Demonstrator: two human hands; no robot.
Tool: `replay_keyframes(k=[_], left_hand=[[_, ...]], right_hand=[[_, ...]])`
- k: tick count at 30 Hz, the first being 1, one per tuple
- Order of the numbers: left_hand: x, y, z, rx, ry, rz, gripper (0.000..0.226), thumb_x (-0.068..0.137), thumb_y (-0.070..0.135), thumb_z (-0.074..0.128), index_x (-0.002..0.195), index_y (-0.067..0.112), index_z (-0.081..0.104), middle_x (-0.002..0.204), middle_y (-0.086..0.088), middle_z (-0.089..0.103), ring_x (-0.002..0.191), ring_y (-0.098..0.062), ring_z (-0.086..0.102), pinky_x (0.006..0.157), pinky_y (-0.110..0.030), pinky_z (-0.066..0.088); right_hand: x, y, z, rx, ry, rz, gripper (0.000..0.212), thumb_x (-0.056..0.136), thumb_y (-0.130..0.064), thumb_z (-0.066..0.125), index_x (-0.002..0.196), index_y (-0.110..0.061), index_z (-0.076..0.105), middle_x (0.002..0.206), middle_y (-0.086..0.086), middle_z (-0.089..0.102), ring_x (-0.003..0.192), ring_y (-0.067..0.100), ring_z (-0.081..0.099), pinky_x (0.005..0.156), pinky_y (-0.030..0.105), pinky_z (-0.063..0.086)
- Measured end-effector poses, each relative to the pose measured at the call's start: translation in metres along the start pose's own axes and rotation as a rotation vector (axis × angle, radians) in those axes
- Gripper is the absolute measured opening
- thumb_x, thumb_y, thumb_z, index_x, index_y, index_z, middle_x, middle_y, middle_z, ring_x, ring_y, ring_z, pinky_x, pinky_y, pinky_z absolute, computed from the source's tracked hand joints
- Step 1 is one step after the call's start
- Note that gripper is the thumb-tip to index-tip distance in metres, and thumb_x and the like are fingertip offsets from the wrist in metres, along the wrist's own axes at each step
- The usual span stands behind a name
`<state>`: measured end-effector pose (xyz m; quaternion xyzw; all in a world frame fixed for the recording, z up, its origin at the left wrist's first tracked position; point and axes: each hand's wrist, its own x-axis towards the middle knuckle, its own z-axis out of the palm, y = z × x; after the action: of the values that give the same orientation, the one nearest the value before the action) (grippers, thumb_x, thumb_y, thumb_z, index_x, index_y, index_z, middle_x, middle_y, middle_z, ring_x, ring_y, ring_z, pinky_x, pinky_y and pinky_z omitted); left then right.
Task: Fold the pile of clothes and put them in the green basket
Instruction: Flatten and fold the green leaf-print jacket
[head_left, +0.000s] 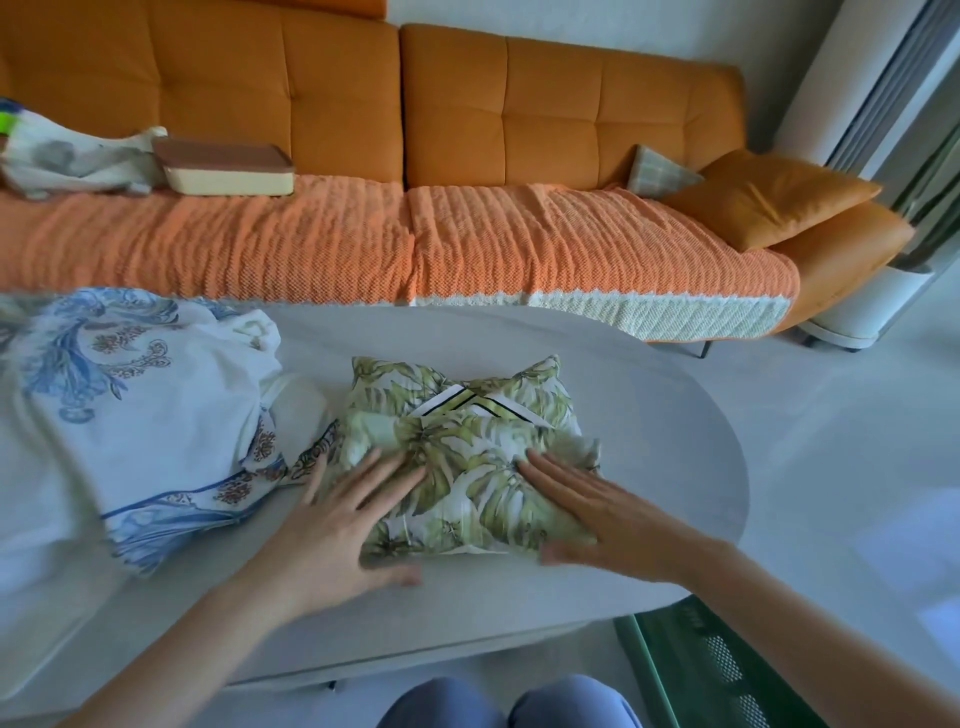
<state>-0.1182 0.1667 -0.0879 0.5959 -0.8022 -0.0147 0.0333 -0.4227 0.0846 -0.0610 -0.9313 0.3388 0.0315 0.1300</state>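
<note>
Currently, your left hand (337, 525) lies palm down with its fingers straight and fanned apart, resting on the near left corner of the folded leaf-print garment (467, 467), thumb stretched along the tabletop at its near edge. Your right hand (602, 514) lies equally flat on the garment's right side, fingers straight and close together, gripping nothing. Both forearms are bare. The garment is a compact, puffy rectangle of thin white fabric printed with yellow-green palm leaves, a striped V-shaped trim showing on top. It sits at the middle of the oval table (649, 405), a smooth, pale grey matt surface. Touching the garment's left edge is the pile of clothes (156, 415): loose, crumpled white cloth with blue paisley and a blue border. The green basket (727, 670), its wall perforated, stands on the floor below the table's near right rim, under your right forearm. Behind the table: an orange tufted sofa (519, 104) under a ribbed coral knit throw (311, 239), a cream box with a brown lid (228, 169), and an orange cushion (769, 197).
</note>
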Motion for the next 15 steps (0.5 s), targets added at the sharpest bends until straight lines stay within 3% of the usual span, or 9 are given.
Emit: replay_keyframes(k=[2,4,8,11,13,15], left_hand=[[0.001,-0.013,0.006,0.148,-0.042,0.035,0.108,0.066,0.093,0.024,0.150,0.028,0.008,0.155,0.002,0.014,0.140,-0.021,0.019,0.115,-0.039,-0.003],[0.000,-0.026,0.004,0.138,-0.077,0.028,0.104,0.070,0.090,0.027,0.149,0.024,0.020,0.148,0.003,0.034,0.139,-0.017,0.026,0.110,-0.039,0.007],[-0.001,-0.049,0.003,-0.061,-0.119,0.055,0.089,0.077,0.082,0.034,0.148,0.038,0.005,0.152,0.014,0.021,0.143,-0.006,0.006,0.114,-0.038,-0.003],[0.005,-0.053,0.005,-0.163,-0.023,0.058,0.082,0.072,0.072,0.042,0.137,0.059,-0.006,0.142,0.025,0.023,0.134,0.002,0.008,0.113,-0.018,-0.010],[0.010,-0.054,0.009,-0.220,0.082,0.071,0.078,0.070,0.062,0.051,0.139,0.053,0.017,0.132,0.020,0.039,0.123,0.003,0.018,0.111,-0.011,-0.003],[0.015,-0.059,0.015,-0.215,0.257,0.096,0.067,0.069,0.041,0.069,0.132,0.035,0.047,0.121,0.016,0.054,0.121,0.003,0.025,0.113,-0.022,0.015]], right_hand=[[-0.003,0.012,0.004,-0.041,-0.057,0.003,0.100,0.078,-0.074,0.046,0.143,-0.038,-0.022,0.150,-0.022,-0.027,0.136,-0.008,-0.024,0.113,0.018,-0.014],[-0.007,0.029,0.003,-0.072,0.031,-0.002,0.103,0.076,-0.074,0.050,0.145,-0.038,-0.017,0.151,-0.023,-0.020,0.137,-0.010,-0.019,0.110,0.015,-0.013],[-0.005,0.049,-0.002,-0.115,0.094,-0.008,0.096,0.078,-0.056,0.057,0.145,-0.043,-0.010,0.152,-0.022,-0.006,0.139,-0.009,-0.009,0.109,0.010,-0.009],[0.003,0.054,-0.001,-0.136,0.175,-0.036,0.088,0.073,-0.046,0.056,0.147,-0.035,0.010,0.149,-0.017,0.021,0.136,-0.003,0.013,0.112,0.014,-0.004],[0.008,0.060,0.005,-0.138,0.268,-0.100,0.075,0.076,-0.046,0.060,0.142,-0.023,0.032,0.139,-0.007,0.048,0.131,0.004,0.036,0.117,0.021,0.007],[0.015,0.070,0.015,-0.110,0.399,-0.140,0.056,0.076,-0.029,0.067,0.128,-0.017,0.052,0.124,-0.005,0.061,0.121,0.004,0.048,0.117,0.024,0.014]])
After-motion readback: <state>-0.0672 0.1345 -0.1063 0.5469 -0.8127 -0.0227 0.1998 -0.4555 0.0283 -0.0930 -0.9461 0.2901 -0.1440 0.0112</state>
